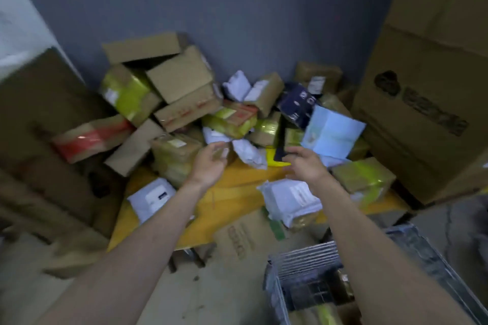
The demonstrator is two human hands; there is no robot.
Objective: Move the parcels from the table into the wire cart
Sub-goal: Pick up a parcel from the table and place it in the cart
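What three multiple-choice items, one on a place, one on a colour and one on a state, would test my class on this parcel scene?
1. Where is the wire cart? A on the table; B lower right, on the floor; C against the back wall.
2. What colour is the table? A yellow; B green; C white.
3. What are the left hand and right hand doing? A lifting one box together; B reaching out, holding nothing; C resting on the cart.

B: it stands by the right forearm. A: bare yellow shows between parcels. B: both are open above the pile.
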